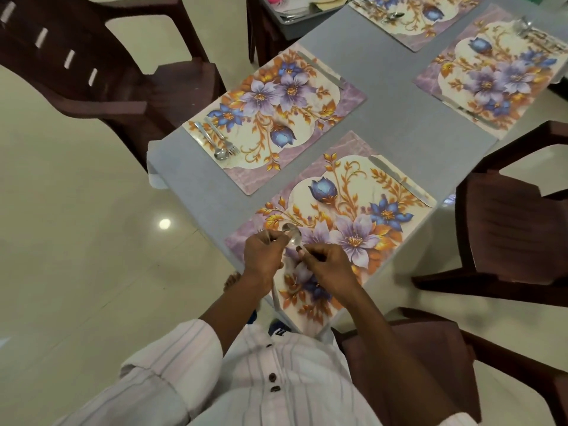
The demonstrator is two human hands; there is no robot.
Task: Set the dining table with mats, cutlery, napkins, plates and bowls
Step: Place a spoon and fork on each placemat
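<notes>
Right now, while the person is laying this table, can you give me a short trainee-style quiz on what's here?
1. True or false: a knife already lies on the nearest mat.
2. How many floral mats are in view on the table?
3. The right hand pinches: A) a spoon B) a plate C) a napkin.
Key: 1 true; 2 four; 3 A.

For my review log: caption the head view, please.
Left hand and right hand hold cutlery over the nearest floral mat; the next mat has spoon, fork, knife.
</notes>
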